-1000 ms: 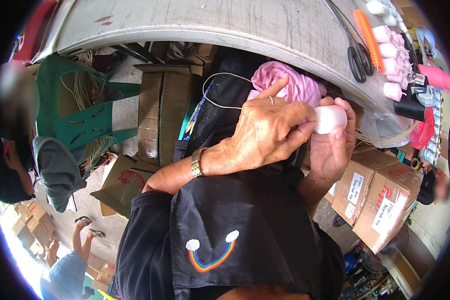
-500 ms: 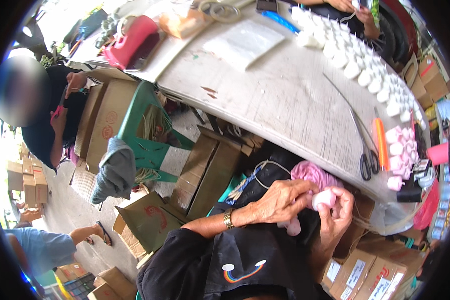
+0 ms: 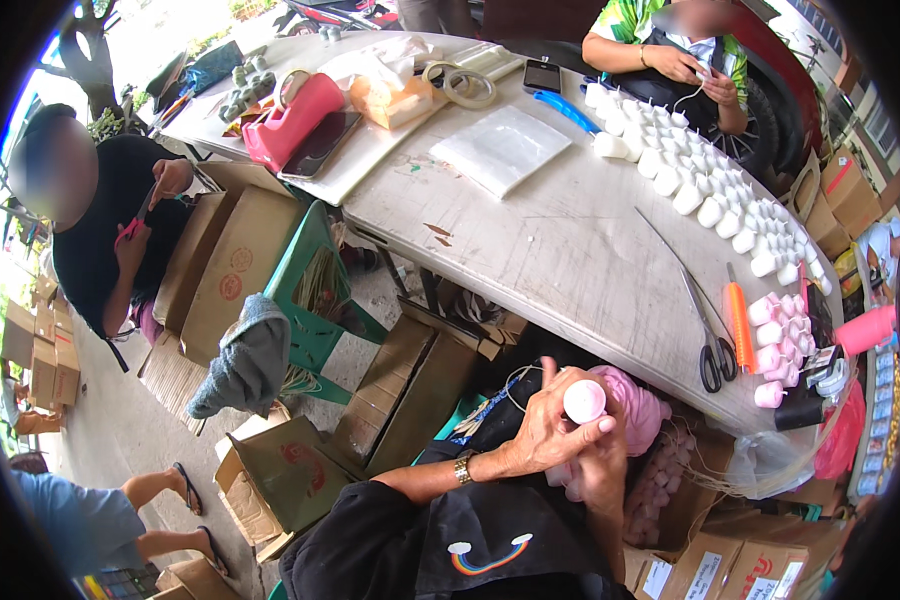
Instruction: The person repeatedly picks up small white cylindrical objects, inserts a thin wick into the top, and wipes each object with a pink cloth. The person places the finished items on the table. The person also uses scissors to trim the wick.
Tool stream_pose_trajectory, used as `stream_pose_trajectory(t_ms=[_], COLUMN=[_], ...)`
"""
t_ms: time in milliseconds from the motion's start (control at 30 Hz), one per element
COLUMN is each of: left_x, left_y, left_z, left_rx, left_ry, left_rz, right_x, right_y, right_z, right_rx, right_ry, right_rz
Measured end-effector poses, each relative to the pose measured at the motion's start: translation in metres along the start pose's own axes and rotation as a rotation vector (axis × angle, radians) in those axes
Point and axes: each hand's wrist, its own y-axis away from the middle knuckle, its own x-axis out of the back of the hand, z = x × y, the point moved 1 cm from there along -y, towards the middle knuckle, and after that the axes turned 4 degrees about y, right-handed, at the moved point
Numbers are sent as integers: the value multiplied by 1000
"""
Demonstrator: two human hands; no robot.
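A small round pink candle (image 3: pixel 584 401) is held up in front of my body, its pale flat end facing me. My left hand (image 3: pixel 542 436), with a gold watch at its wrist, is closed around it. Just right of and below it, my right hand (image 3: pixel 602 472) is close against the left one, its fingers mostly hidden. Beside the hands is a bundle of pink strands or cloth (image 3: pixel 630 410). More pink candles (image 3: pixel 562 478) lie in my lap, partly covered by my hands.
On the table (image 3: pixel 530 260) stand rows of white candles (image 3: pixel 715 190), pink candles (image 3: pixel 778 335), scissors (image 3: pixel 717 362), an orange-handled tool (image 3: pixel 739 325) and a pink tape dispenser (image 3: pixel 295 125). Cardboard boxes (image 3: pixel 395 385) and a green stool (image 3: pixel 310 300) stand left. Two co-workers sit nearby.
Both hands have come closer together, and the pink candle has moved left and turned its flat end toward me. My right hand has dropped below it. The view has shifted, showing more beyond the table.
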Motion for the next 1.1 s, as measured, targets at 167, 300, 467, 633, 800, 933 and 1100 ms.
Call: stream_pose_trajectory(t_ms=[167,300,467,633,800,933,1100], left_x=[2,3,0,7,14,16,13], left_y=[3,1,-2,-1,2,0,0], left_z=[4,11,13,2,-1,-4,1], left_rx=[15,-53,-177,241,283,597,709], left_ry=[47,147,122,389,653,1217,1454], left_rz=[-94,-130,-152,24,-44,-17,-96], right_x=[-7,-8,8,4,-1,-12,-15], right_y=[-1,-1,8,9,24,26,19], right_z=[-2,-9,-9,-39,-106,-86,-57], right_rx=[-60,-70,-96,-8,317,451,271], right_ry=[-75,-234,128,296,-359,654,708], right_rz=[7,32,270,249,-229,286,293])
